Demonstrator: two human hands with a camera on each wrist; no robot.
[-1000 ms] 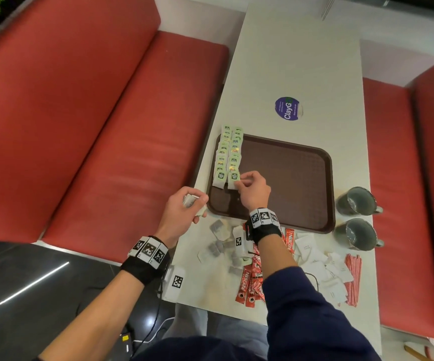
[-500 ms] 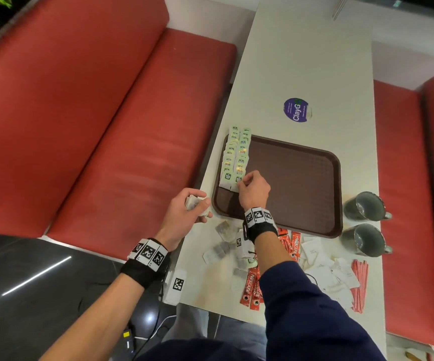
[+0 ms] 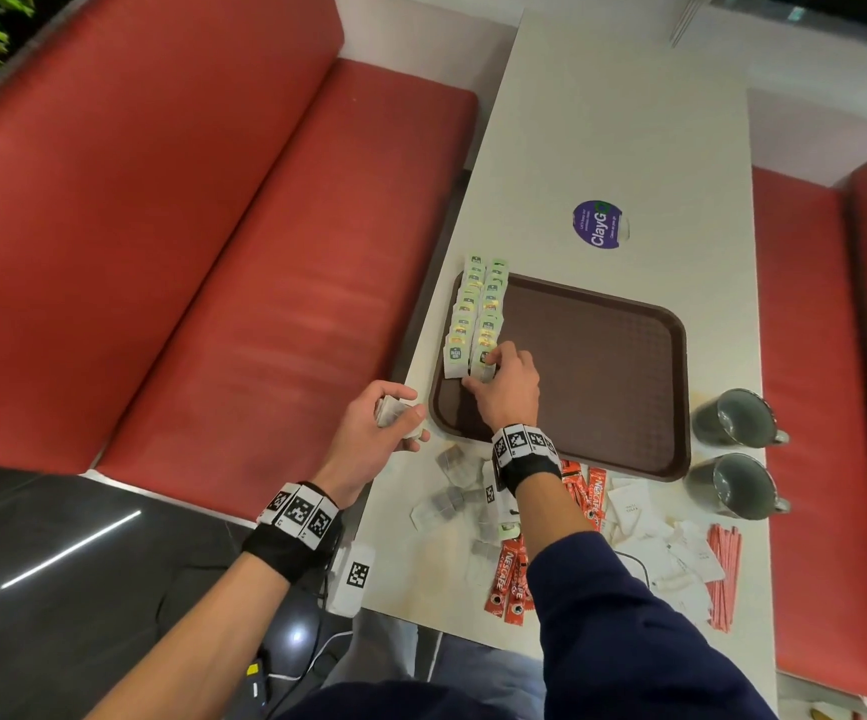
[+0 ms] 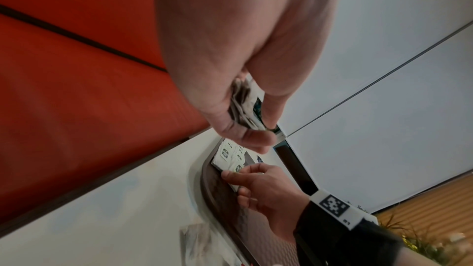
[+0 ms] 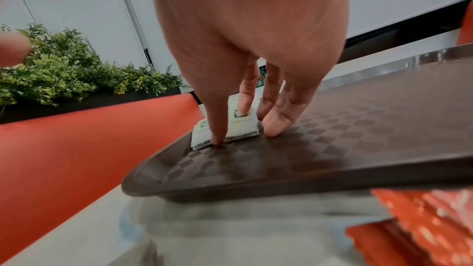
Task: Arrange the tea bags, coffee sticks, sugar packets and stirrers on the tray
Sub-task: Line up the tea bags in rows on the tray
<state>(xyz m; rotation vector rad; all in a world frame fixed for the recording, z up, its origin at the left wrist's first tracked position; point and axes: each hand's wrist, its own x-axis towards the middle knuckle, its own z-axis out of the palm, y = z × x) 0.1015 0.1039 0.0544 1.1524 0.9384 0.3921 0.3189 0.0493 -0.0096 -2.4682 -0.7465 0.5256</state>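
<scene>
Grey mugs (image 3: 732, 417), two; tray (image 3: 602, 366), one.

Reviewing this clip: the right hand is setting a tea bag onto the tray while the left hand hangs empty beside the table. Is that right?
Not quite. The left hand is not empty: it holds a small stack of tea bags, as the left wrist view shows. The rest stands: the right hand is setting a tea bag onto the tray.

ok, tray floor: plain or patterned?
Patterned: the tray is dark brown with a checkerboard texture, clearest in the right wrist view.
</scene>
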